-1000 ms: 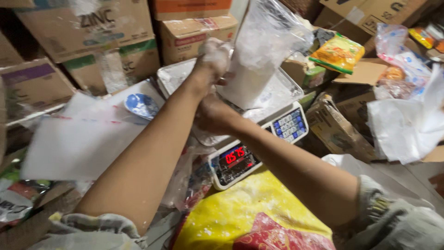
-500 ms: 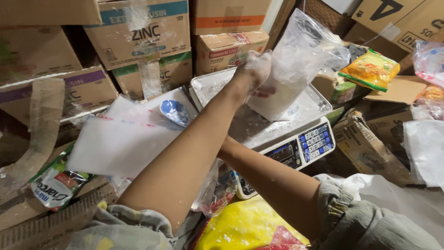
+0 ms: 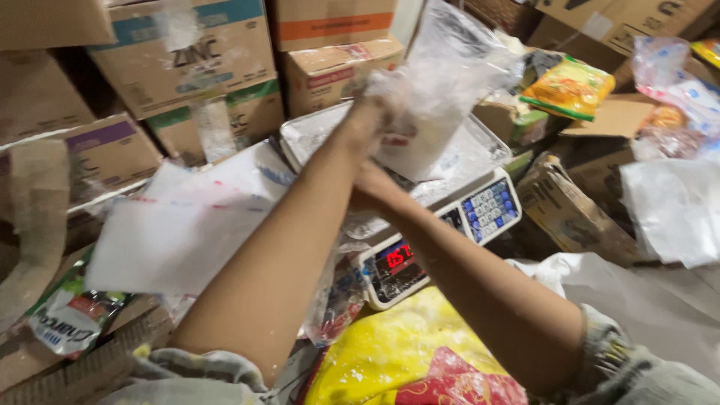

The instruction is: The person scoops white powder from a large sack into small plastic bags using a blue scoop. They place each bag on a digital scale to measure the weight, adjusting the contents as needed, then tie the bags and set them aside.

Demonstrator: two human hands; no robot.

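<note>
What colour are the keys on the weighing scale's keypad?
The keys on the weighing scale are mostly blue, with some white ones; the head view shows them.

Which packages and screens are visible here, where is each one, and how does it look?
Clear plastic bag: on the scale pan, held by left hand, white powder inside.
Scale display: centre, dark, red digits.
Keypad: right of display, blue and white keys.
Yellow sack: bottom centre, red print.
Yellow packet: upper right.
Cardboard boxes: stacked behind.

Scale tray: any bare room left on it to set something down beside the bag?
The scale tray is bare along its right rim, beyond the powder bag that the left hand grips. Its left half is blocked by both forearms. Around it, cartons and packets crowd close.
</note>
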